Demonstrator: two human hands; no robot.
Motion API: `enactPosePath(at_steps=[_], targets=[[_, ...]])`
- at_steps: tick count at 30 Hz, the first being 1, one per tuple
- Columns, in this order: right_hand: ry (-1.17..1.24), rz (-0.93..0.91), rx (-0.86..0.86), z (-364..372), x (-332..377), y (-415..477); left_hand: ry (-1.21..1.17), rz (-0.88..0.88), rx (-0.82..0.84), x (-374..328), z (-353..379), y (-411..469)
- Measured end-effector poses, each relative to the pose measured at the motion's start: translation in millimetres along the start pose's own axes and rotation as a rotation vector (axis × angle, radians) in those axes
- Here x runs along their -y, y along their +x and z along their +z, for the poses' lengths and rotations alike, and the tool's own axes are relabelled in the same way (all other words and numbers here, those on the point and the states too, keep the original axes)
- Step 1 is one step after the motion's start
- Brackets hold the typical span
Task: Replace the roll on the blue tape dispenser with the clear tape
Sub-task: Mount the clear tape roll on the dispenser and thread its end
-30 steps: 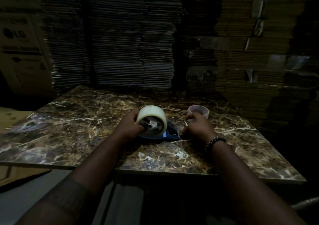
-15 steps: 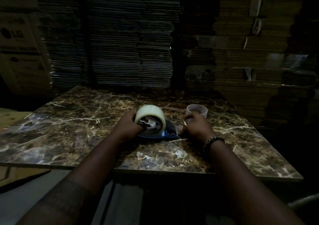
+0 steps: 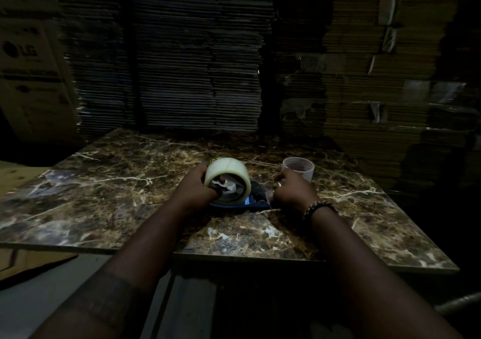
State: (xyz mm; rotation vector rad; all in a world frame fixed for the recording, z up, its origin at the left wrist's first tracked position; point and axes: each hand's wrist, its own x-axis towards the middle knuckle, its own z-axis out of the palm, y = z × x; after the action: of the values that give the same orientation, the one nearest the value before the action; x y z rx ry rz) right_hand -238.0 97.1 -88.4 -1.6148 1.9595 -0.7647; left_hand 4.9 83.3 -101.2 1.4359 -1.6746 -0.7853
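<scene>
Clear tape (image 3: pixel 227 176) — seating onto dispenser (image 3: pixel 244 201)

Left hand (image 3: pixel 195 186) fingers gripping the roll, pressing it down; right hand (image 3: pixel 292 191) fingers clenched on the dispenser's end — steadying it on the table (image 3: pixel 104 187).

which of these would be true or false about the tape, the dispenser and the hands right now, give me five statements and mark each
1. The left hand grips the clear tape roll. True.
2. The clear tape roll lies flat on the far left corner of the marble table. False: it stands on edge over the blue tape dispenser, near the table's middle.
3. The right hand is at the dispenser's right end. True.
4. The empty tape core is in the left hand. False: it stands on the table just beyond the right hand.
5. The beaded bracelet is on the left wrist. False: it is on the right wrist.
</scene>
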Motion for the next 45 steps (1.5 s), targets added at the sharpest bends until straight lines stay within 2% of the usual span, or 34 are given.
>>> enactPosePath(at_steps=[12, 18, 26, 32, 41, 45], targets=[[-0.097, -0.041, -0.001, -1.6, 7.6, -8.5, 0.023, 0.003, 0.021, -1.7, -2.1, -4.3], [-0.156, -0.118, 0.077, -5.9, 9.6, -7.1, 0.023, 0.000, 0.011, -0.5, -2.9, -5.1], [-0.073, -0.102, -0.009, 2.5, -4.9, -2.5, 0.030, 0.014, 0.017, -1.8, -4.1, -7.2], [-0.096, -0.131, -0.041, 4.0, -9.1, -7.5, 0.035, 0.024, 0.012, -1.7, -3.5, -5.7], [-0.038, -0.131, 0.012, 3.4, -10.6, -11.2, 0.030, 0.023, 0.008, -3.4, -4.0, -7.1], [-0.099, -0.119, 0.030, 4.8, -6.9, -11.7, -0.007, -0.006, 0.026, -6.1, -4.3, -9.6]])
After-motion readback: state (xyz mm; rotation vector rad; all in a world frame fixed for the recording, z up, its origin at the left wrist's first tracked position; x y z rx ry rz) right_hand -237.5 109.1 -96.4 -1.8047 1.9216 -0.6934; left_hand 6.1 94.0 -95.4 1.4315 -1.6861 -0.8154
